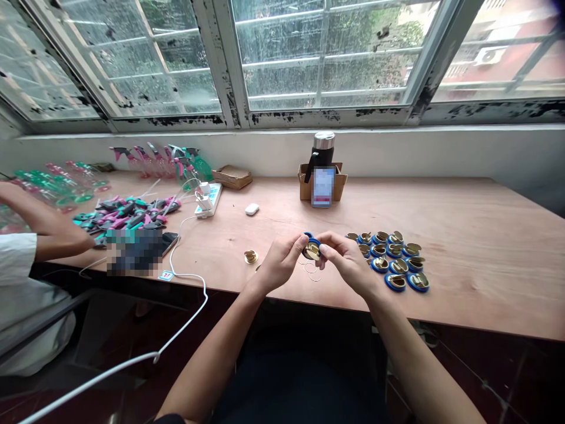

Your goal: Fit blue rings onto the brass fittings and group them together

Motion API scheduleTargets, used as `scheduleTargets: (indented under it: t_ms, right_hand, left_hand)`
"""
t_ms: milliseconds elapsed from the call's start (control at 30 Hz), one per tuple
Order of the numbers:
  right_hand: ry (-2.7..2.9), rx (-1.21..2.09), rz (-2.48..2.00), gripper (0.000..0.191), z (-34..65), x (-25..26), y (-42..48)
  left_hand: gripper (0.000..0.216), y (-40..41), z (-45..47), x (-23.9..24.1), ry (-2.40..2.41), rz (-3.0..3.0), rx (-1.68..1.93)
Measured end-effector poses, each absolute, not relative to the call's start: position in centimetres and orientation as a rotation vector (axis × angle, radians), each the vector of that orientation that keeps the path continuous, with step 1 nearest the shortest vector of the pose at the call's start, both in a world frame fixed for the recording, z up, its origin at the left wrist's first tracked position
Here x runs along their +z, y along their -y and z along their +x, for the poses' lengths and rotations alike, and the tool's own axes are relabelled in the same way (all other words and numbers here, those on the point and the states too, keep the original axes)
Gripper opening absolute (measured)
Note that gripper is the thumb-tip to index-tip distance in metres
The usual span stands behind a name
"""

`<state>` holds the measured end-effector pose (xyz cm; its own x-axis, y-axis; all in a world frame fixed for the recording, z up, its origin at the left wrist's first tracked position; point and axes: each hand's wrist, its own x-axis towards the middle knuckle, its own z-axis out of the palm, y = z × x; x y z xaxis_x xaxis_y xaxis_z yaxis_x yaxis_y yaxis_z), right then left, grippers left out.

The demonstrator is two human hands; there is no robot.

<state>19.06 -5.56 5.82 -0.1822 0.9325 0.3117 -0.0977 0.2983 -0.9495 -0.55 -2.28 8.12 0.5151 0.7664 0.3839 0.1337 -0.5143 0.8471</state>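
Observation:
A round blue-and-gold piece [312,251] is held up over the table, its shiny gold face with a raised metal part toward me. My left hand [281,260] pinches it by the left edge between thumb and fingers. From the other side, my right hand [348,259] grips its right edge. Thin pale rings or loops [312,272] lie on the table just below. To the left rests a gold metal piece [251,257] without a visible blue rim. Several blue-rimmed gold pieces [397,266] stand in rough rows right of my right hand.
A phone [322,187] leans on a cardboard box [305,185] holding a bottle [323,147]. Farther left are a white case [252,209], a power strip [209,200] with a trailing white cable, and piled spray heads [128,215]. A co-worker's arm [57,227] reaches in at left.

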Motion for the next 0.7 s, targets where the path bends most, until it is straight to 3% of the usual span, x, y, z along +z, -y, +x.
scheduleTargets:
  t_ms: [300, 433, 700]
  right_hand:
    - [1.389, 1.107, -0.862, 0.025, 19.1, 5.4, 5.5]
    - [1.349, 1.080, -0.874, 0.036, 19.1, 6.1, 5.8]
    - [1.316, 0.982, -0.875, 0.021, 18.4, 6.3, 6.0]
  left_hand:
    - [0.046, 2.8, -0.3, 8.3, -0.773, 1.756, 0.873]
    - [0.034, 3.0, -0.5, 8.4, -0.592, 1.566, 0.708]
    - [0.032, 2.7, -0.5, 7.9, -0.518, 1.544, 0.693]
